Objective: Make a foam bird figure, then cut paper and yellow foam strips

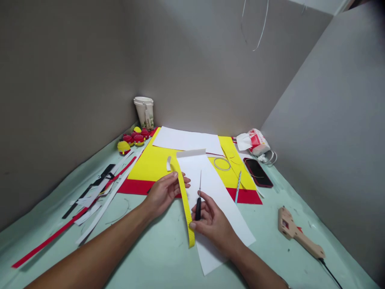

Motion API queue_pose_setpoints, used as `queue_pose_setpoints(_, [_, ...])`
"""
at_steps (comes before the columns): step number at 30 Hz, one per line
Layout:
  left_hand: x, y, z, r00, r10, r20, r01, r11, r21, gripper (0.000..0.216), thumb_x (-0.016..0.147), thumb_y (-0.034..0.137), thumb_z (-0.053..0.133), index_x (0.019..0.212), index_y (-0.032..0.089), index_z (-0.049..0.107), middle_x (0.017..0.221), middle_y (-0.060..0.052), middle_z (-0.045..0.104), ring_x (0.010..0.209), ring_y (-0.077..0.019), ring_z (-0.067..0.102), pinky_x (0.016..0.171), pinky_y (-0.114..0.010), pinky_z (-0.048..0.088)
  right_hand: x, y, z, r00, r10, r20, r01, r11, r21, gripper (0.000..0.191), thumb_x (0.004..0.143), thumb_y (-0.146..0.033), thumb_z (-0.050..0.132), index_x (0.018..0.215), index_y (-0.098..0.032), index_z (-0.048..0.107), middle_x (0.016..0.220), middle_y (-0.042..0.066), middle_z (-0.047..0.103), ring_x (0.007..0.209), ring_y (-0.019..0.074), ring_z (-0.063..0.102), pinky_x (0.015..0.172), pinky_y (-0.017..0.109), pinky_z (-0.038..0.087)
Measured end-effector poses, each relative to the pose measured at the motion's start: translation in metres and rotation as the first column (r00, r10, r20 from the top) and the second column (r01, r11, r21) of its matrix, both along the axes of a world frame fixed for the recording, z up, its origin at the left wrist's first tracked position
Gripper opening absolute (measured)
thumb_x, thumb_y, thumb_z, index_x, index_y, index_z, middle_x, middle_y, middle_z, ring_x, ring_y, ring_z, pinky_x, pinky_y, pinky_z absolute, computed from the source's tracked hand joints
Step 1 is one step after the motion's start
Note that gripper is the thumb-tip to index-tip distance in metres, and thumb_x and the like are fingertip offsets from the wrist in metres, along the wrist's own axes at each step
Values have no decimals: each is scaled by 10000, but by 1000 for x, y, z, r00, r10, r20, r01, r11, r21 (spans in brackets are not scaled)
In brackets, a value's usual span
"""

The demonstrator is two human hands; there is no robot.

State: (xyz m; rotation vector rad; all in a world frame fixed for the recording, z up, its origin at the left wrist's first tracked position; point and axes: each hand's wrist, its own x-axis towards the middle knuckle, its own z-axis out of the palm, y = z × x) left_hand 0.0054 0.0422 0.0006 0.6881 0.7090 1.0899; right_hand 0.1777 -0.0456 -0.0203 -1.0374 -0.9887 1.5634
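My left hand (165,192) pinches the upper end of a long yellow corrugated paper strip (185,202). My right hand (213,223) pinches the strip's lower part between thumb and fingers and also holds small black-handled scissors (198,200), their blades pointing away from me. Both hands hover over a long white sheet (221,200) lying on the green table cover. Behind it lie a yellow sheet (153,162) on a red sheet (246,196).
Cut strips of red, black and white paper (96,196) lie at the left. Red-and-yellow paper balls (132,140) and a paper cup (144,112) stand at the back. A phone (258,172), a pencil (238,186), a glue gun (296,233) and a wrapper (254,141) sit at the right. Grey walls enclose the table.
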Motion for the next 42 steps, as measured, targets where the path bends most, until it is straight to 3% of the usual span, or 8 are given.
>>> queue_pose_setpoints(15, [1,-1,2,1000,4,-16,-4,1000,-13,181,918,188,535,1005,93,662,889,-125,746,784,-197,716,721,-305,570,0,-3,1,1000,17,13,-17,1000,-12,851,617,-139,810,1357,-235,399,955,3,553,874,174,623,790,334,515])
queue_pose_setpoints(19, [1,-4,5,996,-56,-75,57,998,17,245,916,273,560,1055,95,656,951,-154,748,818,-210,718,732,-305,563,0,-2,1,1000,-6,15,7,1000,-21,847,626,-147,808,1364,-241,402,937,-1,556,888,176,618,804,333,510])
queue_pose_setpoints(23, [2,-8,6,978,-112,-175,120,992,37,237,846,221,668,1053,107,649,956,-133,750,789,-173,710,751,-272,552,-1,0,1,999,-45,26,45,999,-16,831,622,-131,798,1350,-231,410,938,-3,538,866,169,619,804,334,514])
queue_pose_setpoints(33, [2,-4,7,979,70,-193,-68,998,20,249,861,180,634,1098,107,623,1001,-141,742,830,-181,709,739,-284,570,-1,0,0,996,-56,64,56,998,-1,845,600,-134,774,1359,-221,416,956,17,570,888,186,627,769,327,520])
queue_pose_setpoints(42, [3,-4,7,977,94,-190,-88,995,39,235,850,176,642,1076,111,639,1024,-146,742,840,-180,710,791,-298,564,-1,0,-5,996,-54,73,54,998,-9,828,612,-146,776,1355,-239,423,946,8,552,874,175,616,717,298,519])
